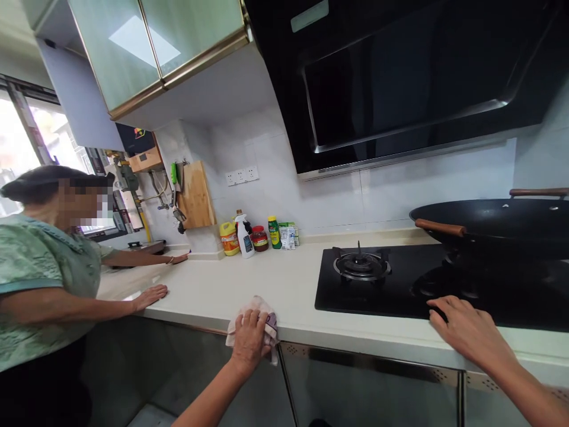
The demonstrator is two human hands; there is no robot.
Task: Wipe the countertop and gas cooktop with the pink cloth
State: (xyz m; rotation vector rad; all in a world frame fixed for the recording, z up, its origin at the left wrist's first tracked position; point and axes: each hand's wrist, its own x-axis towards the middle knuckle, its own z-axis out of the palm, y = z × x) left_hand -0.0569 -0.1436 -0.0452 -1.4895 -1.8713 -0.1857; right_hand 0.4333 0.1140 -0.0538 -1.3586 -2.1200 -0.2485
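L hand [249,343] has its grip curled over a pale pink cloth [258,305] at the white bench's [293,284] front edge. R hand [466,329], grip loosely open & empty, is at the black hob's [377,299] front edge, nr a wok [502,228]. Co-worker [48,261] at far L, both palms on bench.

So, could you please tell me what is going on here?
The left hand holds a cloth at the front edge of the counter. The right hand , with nothing visible in it, is at the front edge of the stove. A wok sits on the stove's right side. To the left, another person has both hands on the counter.
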